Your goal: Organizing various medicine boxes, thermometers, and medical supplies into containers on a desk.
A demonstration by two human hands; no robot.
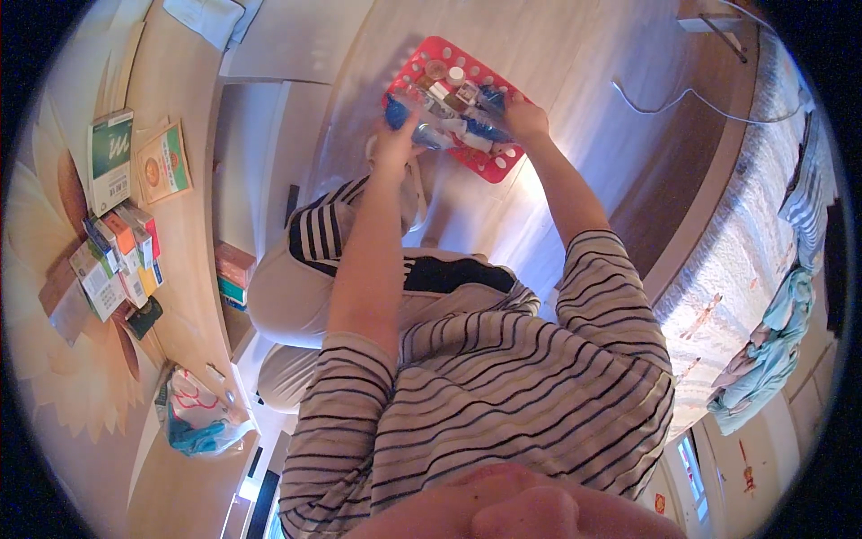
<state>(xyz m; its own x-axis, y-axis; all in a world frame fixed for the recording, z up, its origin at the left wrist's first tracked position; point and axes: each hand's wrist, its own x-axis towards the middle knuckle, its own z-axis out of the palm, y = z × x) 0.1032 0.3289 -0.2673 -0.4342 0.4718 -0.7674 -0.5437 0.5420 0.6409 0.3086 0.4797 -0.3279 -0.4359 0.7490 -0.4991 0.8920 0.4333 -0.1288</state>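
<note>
In front of me a red plastic basket with round holes in its sides stands low over the floor. It holds small bottles and jars, among them a white-capped bottle and a brown jar. My left hand is at the basket's left side, closed on a clear and blue plastic item; its exact kind is unclear. At the right side, my right hand is closed beside another clear and blue piece. Its fingertips are partly hidden, so what it grips cannot be made out.
On the left, a desk bears several small medicine boxes, a green and white box and a plastic bag. A bed stands on the right with a white cable trailing from it. Pale wooden floor lies around the basket.
</note>
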